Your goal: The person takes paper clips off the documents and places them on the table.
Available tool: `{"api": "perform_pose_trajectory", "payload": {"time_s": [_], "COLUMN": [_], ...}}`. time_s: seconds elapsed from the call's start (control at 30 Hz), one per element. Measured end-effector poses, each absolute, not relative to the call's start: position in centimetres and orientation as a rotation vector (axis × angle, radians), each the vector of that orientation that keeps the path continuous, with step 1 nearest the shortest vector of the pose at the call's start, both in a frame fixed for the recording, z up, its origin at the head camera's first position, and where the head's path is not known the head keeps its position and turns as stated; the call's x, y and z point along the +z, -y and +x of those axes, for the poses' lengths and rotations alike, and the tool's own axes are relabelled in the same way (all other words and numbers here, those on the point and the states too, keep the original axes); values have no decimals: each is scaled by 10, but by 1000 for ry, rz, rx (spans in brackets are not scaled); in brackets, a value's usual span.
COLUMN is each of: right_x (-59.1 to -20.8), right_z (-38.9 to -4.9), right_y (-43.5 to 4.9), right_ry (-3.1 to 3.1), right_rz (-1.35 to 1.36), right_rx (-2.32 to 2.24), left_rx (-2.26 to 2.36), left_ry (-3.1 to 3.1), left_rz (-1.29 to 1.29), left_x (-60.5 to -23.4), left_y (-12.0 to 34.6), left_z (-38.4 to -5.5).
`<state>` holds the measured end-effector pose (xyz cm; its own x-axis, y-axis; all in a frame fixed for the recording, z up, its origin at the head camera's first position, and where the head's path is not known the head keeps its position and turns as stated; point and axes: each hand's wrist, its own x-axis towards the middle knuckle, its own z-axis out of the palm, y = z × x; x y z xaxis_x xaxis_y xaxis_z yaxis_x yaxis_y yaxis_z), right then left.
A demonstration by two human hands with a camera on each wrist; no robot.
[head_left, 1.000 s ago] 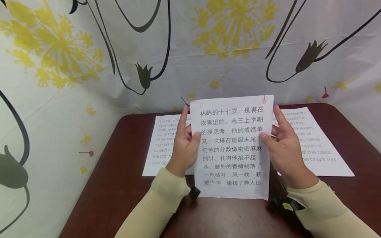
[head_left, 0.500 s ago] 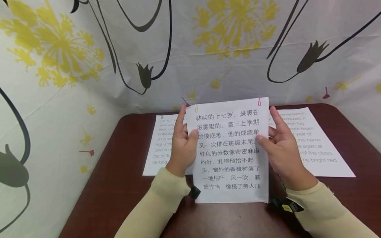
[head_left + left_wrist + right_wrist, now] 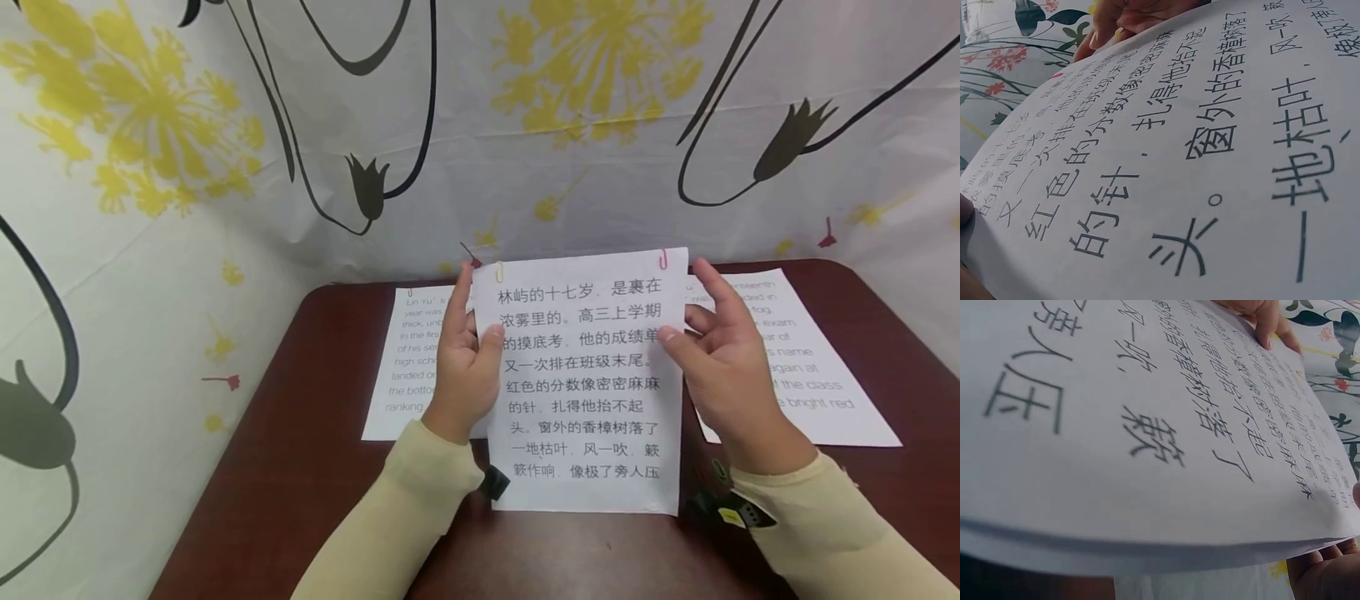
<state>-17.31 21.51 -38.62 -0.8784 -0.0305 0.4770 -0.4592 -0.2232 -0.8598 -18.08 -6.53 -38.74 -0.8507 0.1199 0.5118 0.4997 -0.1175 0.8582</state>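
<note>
Both hands hold up white paper (image 3: pixel 577 492) printed in large Chinese characters, its face toward the head camera. A yellow paper clip (image 3: pixel 498 272) sits at its top left, and a pink paper clip (image 3: pixel 663 260) at the top right. My left hand (image 3: pixel 467 367) grips the left edge, thumb on the front and fingers mostly hidden behind. On the opposite edge, my right hand (image 3: pixel 731 375) pinches likewise, forefinger pointing up past the side. The paper bows in the left wrist view. Along its near edge in the right wrist view, layered sheets (image 3: pixel 1147 553) show.
Behind the held paper, two English-printed sheets lie on the dark red-brown table (image 3: pixel 255 467): the left sheet (image 3: pixel 416 367) and right sheet (image 3: pixel 810 358), both partly covered. A flower-patterned white cloth (image 3: pixel 270 100) rises behind the table. Dark devices (image 3: pixel 738 510) are strapped at the wrists.
The held paper shifted slightly left and down, tilting a little, then moved back right. Both hands keep their grip; the right hand sits slightly farther right. The table sheets stay in place.
</note>
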Motion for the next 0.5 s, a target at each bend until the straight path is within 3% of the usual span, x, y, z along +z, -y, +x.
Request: {"api": "perform_pose_trajectory", "payload": {"time_s": [0.5], "right_x": [-347], "right_z": [-193], "right_y": [-227], "right_ry": [1828], "right_rz": [568], "right_rx": [2061], "left_rx": [-2036], "left_ry": [1927], "left_rz": [-651], "left_x": [-387], "left_y": [63], "left_z": [-180]}}
